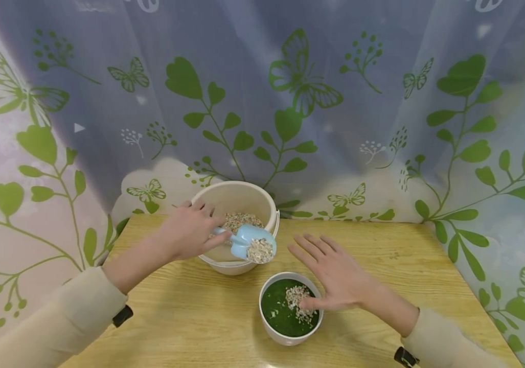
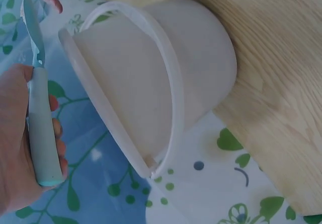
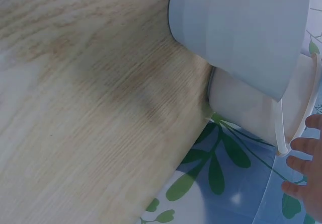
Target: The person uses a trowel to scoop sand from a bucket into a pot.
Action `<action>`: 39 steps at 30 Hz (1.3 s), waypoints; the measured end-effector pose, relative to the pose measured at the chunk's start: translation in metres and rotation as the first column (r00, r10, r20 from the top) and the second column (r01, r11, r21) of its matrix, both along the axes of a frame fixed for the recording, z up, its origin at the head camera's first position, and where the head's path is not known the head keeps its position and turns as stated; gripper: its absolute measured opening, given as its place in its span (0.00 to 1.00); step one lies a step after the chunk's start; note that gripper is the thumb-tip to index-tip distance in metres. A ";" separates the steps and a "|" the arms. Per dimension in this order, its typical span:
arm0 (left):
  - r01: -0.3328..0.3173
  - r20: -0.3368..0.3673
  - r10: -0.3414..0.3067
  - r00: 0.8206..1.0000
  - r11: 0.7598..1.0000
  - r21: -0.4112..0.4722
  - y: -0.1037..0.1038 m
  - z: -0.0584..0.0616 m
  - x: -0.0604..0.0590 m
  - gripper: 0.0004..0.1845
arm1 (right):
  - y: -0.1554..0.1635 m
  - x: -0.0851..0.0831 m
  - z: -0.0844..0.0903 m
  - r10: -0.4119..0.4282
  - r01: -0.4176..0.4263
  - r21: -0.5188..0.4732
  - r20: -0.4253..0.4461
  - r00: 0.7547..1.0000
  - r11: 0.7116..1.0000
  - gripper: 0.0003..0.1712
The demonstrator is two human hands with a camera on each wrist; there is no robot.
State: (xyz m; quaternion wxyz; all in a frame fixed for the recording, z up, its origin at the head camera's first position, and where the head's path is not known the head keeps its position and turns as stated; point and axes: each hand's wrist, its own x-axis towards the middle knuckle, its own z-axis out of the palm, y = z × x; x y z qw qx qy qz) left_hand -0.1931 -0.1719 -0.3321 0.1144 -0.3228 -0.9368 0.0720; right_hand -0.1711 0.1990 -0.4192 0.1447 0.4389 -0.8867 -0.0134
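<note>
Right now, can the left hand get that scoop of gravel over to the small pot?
Probably yes: the left hand holds the scoop just behind the small pot, but the right hand covers part of the rim.

We are seeing soft, even daylight glowing through the curtain point(image 1: 262, 102) on the far side, casting faint shadows toward us on the table point(image 1: 382, 266). The head view is bending at its edges, and both wrist views are looking hazy and softly blurred.
</note>
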 end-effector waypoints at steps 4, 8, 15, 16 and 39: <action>0.032 -0.035 -0.032 0.999 0.999 -0.002 0.006 -0.005 0.005 0.24 | 0.003 0.005 -0.005 -0.013 0.013 -0.004 -0.006 1.000 1.000 0.67; 0.073 -0.058 -0.073 0.996 0.997 0.000 0.013 -0.010 0.012 0.21 | 0.006 0.010 -0.010 -0.031 0.031 0.005 -0.013 0.999 1.000 0.69; 0.078 -0.075 -0.078 0.994 0.997 -0.010 0.023 -0.020 0.024 0.22 | 0.013 0.016 -0.020 -0.004 0.005 0.002 -0.042 0.999 1.000 0.69; 0.075 -0.080 -0.075 0.994 0.997 -0.010 0.024 -0.021 0.025 0.22 | 0.014 0.016 -0.021 -0.002 0.002 0.004 -0.044 0.999 1.000 0.70; 0.100 -0.151 -0.099 0.983 0.995 -0.001 0.038 -0.048 0.044 0.19 | 0.021 0.022 -0.044 -0.008 0.008 -0.004 -0.033 0.999 1.000 0.70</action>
